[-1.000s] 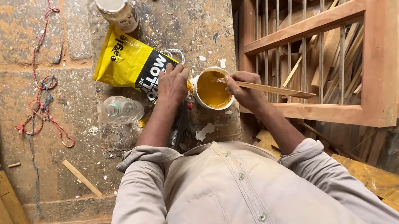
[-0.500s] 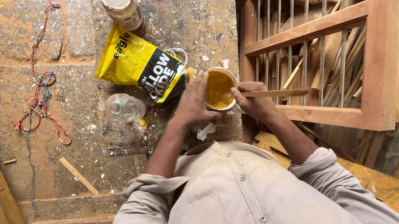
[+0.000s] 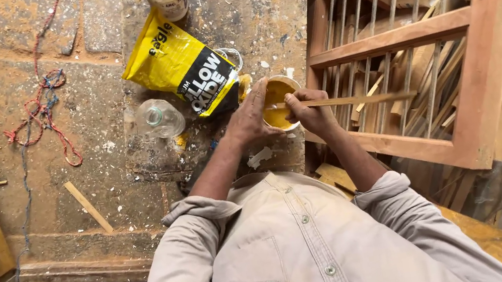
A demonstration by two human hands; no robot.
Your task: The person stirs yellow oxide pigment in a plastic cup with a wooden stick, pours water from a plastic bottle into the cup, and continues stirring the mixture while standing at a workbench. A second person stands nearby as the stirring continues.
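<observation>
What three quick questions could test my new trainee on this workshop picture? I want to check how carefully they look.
1. True or false: the left hand rests on the rim of the cup of yellow paste.
2. What does the right hand hold? A) brush B) thin wooden stick C) spoon
3. Which thing lies on its side between the yellow bag and the red string?

Key: 1 true; 2 B; 3 the clear plastic bottle.
</observation>
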